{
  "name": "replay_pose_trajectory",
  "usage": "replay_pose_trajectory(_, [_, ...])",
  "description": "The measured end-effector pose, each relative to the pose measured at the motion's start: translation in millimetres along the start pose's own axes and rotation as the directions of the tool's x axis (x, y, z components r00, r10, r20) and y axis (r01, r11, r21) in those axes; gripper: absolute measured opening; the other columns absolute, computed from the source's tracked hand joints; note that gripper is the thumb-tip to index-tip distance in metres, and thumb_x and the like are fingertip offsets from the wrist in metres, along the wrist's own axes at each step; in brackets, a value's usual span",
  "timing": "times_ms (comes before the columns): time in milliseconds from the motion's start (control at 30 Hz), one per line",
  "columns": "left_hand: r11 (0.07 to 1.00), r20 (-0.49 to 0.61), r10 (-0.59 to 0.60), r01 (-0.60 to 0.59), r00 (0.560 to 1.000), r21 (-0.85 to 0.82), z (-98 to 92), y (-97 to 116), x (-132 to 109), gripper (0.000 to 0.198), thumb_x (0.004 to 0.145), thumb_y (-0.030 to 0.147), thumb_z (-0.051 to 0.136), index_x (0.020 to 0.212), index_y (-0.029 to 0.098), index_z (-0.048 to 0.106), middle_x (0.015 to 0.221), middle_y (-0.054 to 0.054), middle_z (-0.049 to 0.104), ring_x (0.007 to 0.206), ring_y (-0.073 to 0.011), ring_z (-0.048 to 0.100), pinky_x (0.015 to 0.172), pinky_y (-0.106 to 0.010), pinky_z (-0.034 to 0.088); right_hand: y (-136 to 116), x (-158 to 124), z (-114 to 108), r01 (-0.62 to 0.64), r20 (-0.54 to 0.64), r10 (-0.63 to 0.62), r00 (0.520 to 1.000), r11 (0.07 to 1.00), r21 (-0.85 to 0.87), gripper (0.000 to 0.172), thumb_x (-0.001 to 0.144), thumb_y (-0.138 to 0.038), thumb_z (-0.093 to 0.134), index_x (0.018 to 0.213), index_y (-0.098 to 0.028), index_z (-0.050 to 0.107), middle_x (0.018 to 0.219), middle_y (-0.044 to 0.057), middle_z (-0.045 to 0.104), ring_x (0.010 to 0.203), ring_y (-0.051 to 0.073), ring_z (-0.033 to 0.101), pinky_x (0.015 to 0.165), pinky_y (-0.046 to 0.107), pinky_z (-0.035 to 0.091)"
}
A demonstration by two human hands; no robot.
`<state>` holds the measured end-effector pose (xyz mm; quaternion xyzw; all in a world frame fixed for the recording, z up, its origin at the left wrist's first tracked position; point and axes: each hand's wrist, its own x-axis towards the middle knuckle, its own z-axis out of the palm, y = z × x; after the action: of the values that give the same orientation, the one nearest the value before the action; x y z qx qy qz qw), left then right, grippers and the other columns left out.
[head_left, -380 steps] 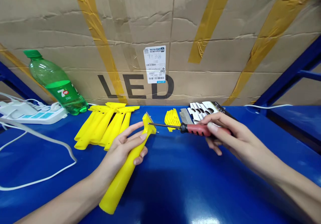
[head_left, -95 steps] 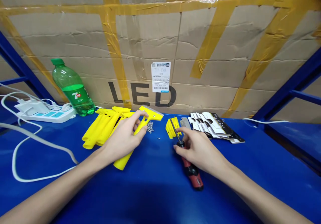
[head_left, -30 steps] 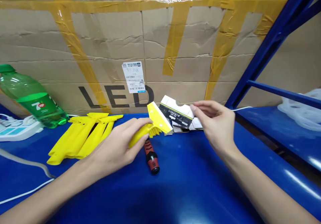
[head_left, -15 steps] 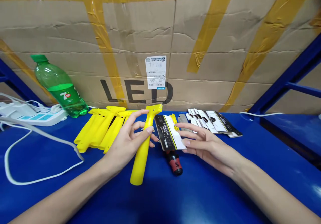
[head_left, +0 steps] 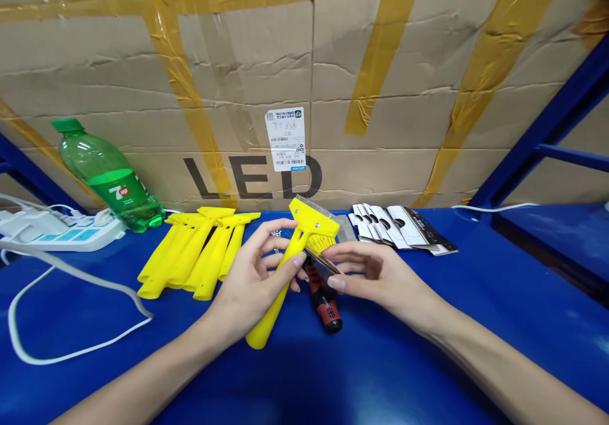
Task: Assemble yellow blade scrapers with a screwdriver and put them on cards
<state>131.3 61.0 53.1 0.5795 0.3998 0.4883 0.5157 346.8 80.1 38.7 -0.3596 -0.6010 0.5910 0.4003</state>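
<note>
My left hand point(head_left: 252, 279) grips a yellow plastic scraper point(head_left: 285, 266) by its handle, head pointing up and to the right. My right hand point(head_left: 375, 276) pinches a thin card sleeve point(head_left: 320, 258), seen edge-on, just under the scraper's head. A red and black screwdriver point(head_left: 323, 295) lies on the blue table point(head_left: 428, 349) between my hands. Small screws point(head_left: 278, 233) sit behind my left fingers.
A pile of yellow scraper handles point(head_left: 195, 247) lies to the left, a fan of black and white card sleeves point(head_left: 399, 225) to the right. A green soda bottle point(head_left: 109, 177), a power strip point(head_left: 52, 231) with white cables and a taped cardboard box point(head_left: 304, 82) stand behind.
The scraper's head has tilted to the right. The card sleeve in my right hand has turned from flat to edge-on and moved in under the scraper's head.
</note>
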Motion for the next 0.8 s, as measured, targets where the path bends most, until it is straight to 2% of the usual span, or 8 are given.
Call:
replay_pose_trajectory(133, [1.0, -0.026, 0.009, -0.009, 1.0, -0.008, 2.0, 3.6, -1.4, 0.043, 0.088, 0.027, 0.073, 0.125, 0.024, 0.052, 0.092, 0.001, 0.065, 0.071, -0.0117, 0.069, 0.06, -0.02, 0.059, -1.3, 1.6, -4.7, 0.01, 0.018, -0.011, 1.0, 0.997, 0.072, 0.041, 0.06, -0.026, 0.094, 0.096, -0.025, 0.075, 0.096, -0.001, 0.076, 0.091, 0.016, 0.069, 0.083, 0.03, 0.054])
replay_pose_trajectory(200, [0.999, -0.057, 0.011, -0.013, 0.998, -0.037, 2.1, 6.6, -2.9, 0.044, 0.087, 0.026, 0.074, 0.125, 0.023, 0.053, 0.091, 0.0, 0.068, 0.072, -0.0119, 0.071, 0.067, -0.02, 0.061, -2.1, 2.0, -6.1, 0.024, 0.005, -0.025, 1.0, 0.993, 0.117, 0.04, 0.06, -0.024, 0.094, 0.094, -0.026, 0.074, 0.097, -0.002, 0.076, 0.094, 0.014, 0.069, 0.083, 0.027, 0.053])
replay_pose_trajectory(333, [0.976, -0.162, -0.06, 0.024, 0.985, -0.216, -1.0, 23.9, -4.1, 0.059, 0.086, 0.019, 0.075, 0.137, 0.027, 0.047, 0.099, -0.003, 0.074, 0.099, -0.0193, 0.075, 0.089, -0.024, 0.06, -3.7, 2.1, -8.3, 0.084, -0.1, -0.073, 0.992, 0.99, 0.116, 0.033, 0.065, -0.029, 0.091, 0.093, -0.025, 0.074, 0.098, -0.002, 0.075, 0.094, 0.012, 0.068, 0.085, 0.024, 0.053])
replay_pose_trajectory(433, [0.924, -0.252, -0.124, 0.019, 0.96, -0.381, -4.4, 47.2, 0.7, 0.066, 0.086, 0.007, 0.069, 0.143, 0.029, 0.043, 0.105, -0.006, 0.076, 0.116, -0.0259, 0.069, 0.097, -0.036, 0.06, -5.5, 2.5, -10.3, 0.13, -0.165, -0.113, 0.98, 0.987, 0.097, 0.031, 0.065, -0.03, 0.092, 0.09, -0.025, 0.074, 0.095, -0.002, 0.075, 0.089, 0.012, 0.069, 0.084, 0.025, 0.055])
replay_pose_trajectory(533, [0.89, -0.367, -0.125, -0.06, 0.922, -0.453, -6.1, 68.0, 11.7, 0.047, 0.087, -0.002, 0.057, 0.129, 0.018, 0.056, 0.111, -0.012, 0.076, 0.122, -0.0251, 0.066, 0.101, -0.036, 0.058, -6.5, 3.5, -12.8, 0.155, -0.18, -0.133, 0.975, 0.981, 0.115, 0.032, 0.065, -0.03, 0.092, 0.091, -0.026, 0.074, 0.098, -0.001, 0.076, 0.093, 0.013, 0.07, 0.09, 0.027, 0.056])
replay_pose_trajectory(600, [0.874, -0.389, -0.146, -0.066, 0.91, -0.481, -6.0, 74.1, 20.6, 0.039, 0.088, -0.003, 0.054, 0.121, 0.016, 0.062, 0.12, -0.012, 0.074, 0.124, -0.0226, 0.064, 0.106, -0.035, 0.054, -5.4, 4.3, -14.6, 0.157, -0.184, -0.132, 0.974, 0.979, 0.13, 0.034, 0.067, -0.031, 0.091, 0.096, -0.026, 0.074, 0.103, 0.0, 0.077, 0.1, 0.015, 0.07, 0.094, 0.029, 0.055])
replay_pose_trajectory(700, [0.864, -0.308, -0.099, -0.072, 0.946, -0.498, -4.9, 71.0, 32.4, 0.036, 0.087, -0.004, 0.057, 0.117, 0.015, 0.065, 0.125, -0.011, 0.072, 0.127, -0.0226, 0.062, 0.111, -0.038, 0.05, -1.8, 5.1, -17.5, 0.155, -0.209, -0.121, 0.97, 0.976, 0.152, 0.037, 0.07, -0.036, 0.09, 0.101, -0.026, 0.073, 0.105, 0.002, 0.078, 0.103, 0.018, 0.071, 0.095, 0.031, 0.055])
replay_pose_trajectory(800, [0.859, -0.239, -0.036, -0.092, 0.97, -0.504, -3.7, 61.0, 39.5, 0.029, 0.087, -0.001, 0.059, 0.108, 0.017, 0.068, 0.119, -0.008, 0.074, 0.129, -0.0233, 0.061, 0.111, -0.04, 0.05, 1.0, 5.9, -19.9, 0.146, -0.245, -0.111, 0.963, 0.981, 0.13, 0.039, 0.069, -0.04, 0.09, 0.1, -0.024, 0.072, 0.1, 0.004, 0.078, 0.099, 0.02, 0.073, 0.094, 0.035, 0.056])
